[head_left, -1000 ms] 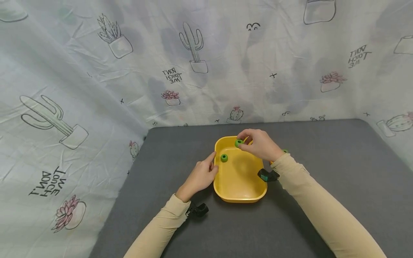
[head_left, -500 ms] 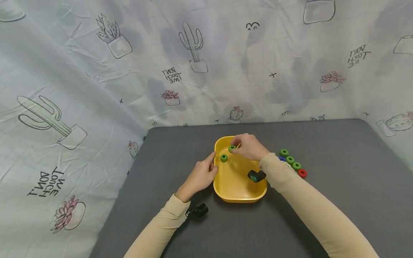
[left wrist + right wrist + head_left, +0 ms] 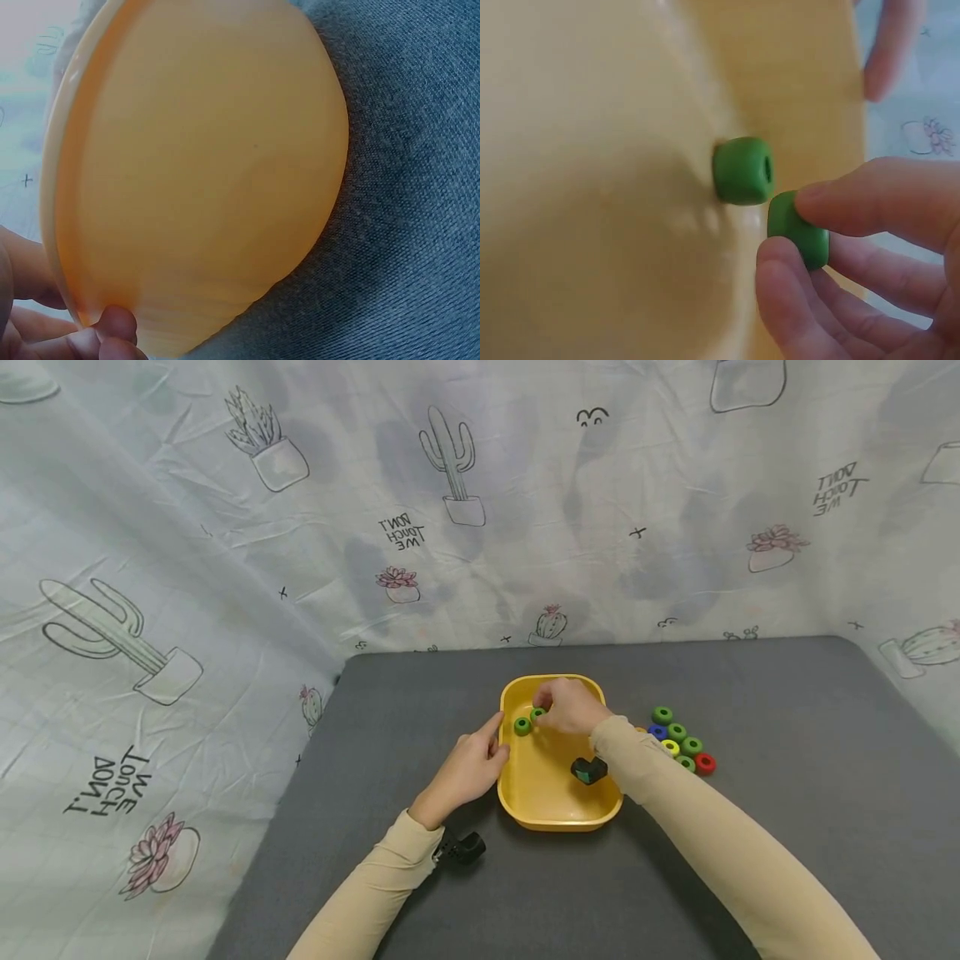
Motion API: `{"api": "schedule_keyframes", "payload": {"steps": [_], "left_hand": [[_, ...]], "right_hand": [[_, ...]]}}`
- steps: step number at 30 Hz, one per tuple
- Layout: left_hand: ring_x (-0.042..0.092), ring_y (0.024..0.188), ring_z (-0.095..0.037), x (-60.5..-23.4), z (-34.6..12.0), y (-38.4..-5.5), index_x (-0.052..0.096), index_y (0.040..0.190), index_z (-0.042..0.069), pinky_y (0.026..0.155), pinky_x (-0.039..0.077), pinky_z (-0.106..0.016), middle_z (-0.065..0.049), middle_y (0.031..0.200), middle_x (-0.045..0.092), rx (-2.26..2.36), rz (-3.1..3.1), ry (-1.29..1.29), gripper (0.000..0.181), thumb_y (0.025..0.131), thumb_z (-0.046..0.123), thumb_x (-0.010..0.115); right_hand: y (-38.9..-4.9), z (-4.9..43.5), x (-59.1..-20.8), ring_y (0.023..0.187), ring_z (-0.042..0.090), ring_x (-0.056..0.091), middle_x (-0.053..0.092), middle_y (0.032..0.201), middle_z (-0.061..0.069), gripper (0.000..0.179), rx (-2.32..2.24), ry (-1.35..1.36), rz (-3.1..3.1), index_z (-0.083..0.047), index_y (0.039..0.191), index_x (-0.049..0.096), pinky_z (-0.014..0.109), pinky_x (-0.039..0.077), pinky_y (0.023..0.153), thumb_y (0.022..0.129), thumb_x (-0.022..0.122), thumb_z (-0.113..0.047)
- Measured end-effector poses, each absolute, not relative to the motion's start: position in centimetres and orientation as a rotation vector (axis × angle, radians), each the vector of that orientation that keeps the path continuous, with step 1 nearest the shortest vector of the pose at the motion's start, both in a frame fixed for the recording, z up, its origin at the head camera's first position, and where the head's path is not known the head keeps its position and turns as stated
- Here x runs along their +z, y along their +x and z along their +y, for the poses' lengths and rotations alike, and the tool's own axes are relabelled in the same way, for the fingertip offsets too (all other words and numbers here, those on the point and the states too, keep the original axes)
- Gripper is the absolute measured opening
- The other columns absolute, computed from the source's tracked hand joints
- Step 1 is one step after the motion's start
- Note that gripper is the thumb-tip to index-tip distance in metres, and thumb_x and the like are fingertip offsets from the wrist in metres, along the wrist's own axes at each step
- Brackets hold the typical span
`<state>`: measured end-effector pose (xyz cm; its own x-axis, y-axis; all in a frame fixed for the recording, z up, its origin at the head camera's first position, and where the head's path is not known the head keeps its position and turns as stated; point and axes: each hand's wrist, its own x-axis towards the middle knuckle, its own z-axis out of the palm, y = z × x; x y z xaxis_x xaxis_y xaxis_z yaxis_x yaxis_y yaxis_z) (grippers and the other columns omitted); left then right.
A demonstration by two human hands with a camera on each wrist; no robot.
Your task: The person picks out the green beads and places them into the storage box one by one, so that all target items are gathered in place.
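A yellow tray (image 3: 561,793) sits on the table. At its left rim is my left hand (image 3: 467,768), index finger and thumb at the edge. The left wrist view shows curled fingers (image 3: 118,324) against the outer wall and another finger passing behind the rim. My right hand (image 3: 572,706) is over the tray's far half, pinching a green bead (image 3: 799,229) between thumb and fingers. Beside it in the tray, near the left wall, stands another green bead (image 3: 522,726) with a hole through it. Whether the held bead touches the tray is unclear.
To the right of the tray lie several loose beads: green (image 3: 662,715), blue (image 3: 657,732), yellow (image 3: 670,747) and red (image 3: 705,764). My right sleeve (image 3: 697,810) partly covers this group. A printed cloth (image 3: 525,510) hangs behind the grey table (image 3: 405,718).
My right hand has moved left and lower with the green bead, closer to the bead in the tray. More loose beads show beside the right sleeve. The left hand has stayed put.
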<state>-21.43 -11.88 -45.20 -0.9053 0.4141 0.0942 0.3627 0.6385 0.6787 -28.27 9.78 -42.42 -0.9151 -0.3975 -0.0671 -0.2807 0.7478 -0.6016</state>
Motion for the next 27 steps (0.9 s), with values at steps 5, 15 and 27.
{"api": "schedule_keyframes", "payload": {"steps": [5,15,27], "left_hand": [[0.037,0.046,-0.006,-45.2,-11.8,-21.5,0.038,0.158,-0.004,0.048,0.031,-0.021,0.003,0.066,0.048,1.119,2.789,0.669,0.056,0.106,0.011,0.055],[0.038,0.048,-0.007,-44.7,-11.5,-21.2,0.041,0.156,-0.004,0.048,0.031,-0.020,0.002,0.069,0.048,1.096,2.815,0.654,0.054,0.106,0.011,0.055],[0.039,0.049,-0.006,-44.8,-11.5,-21.4,0.043,0.154,-0.005,0.049,0.032,-0.020,0.002,0.071,0.049,1.093,2.822,0.659,0.053,0.106,0.011,0.055]], "right_hand": [[-28.6,9.7,-42.8,0.092,0.023,0.066,0.073,0.103,0.011,0.020,-0.854,-0.537,2.739,-0.002,0.110,0.073,0.040,0.056,0.088,0.093,0.077,-0.011],[-29.0,9.7,-43.5,0.085,0.021,0.062,0.071,0.100,0.009,0.018,-0.810,-0.507,2.703,-0.004,0.107,0.073,0.036,0.055,0.084,0.092,0.079,-0.013],[-29.2,9.6,-43.8,0.088,0.022,0.063,0.072,0.103,0.009,0.022,-0.774,-0.516,2.739,-0.005,0.110,0.073,0.039,0.057,0.088,0.091,0.080,-0.014]]}}
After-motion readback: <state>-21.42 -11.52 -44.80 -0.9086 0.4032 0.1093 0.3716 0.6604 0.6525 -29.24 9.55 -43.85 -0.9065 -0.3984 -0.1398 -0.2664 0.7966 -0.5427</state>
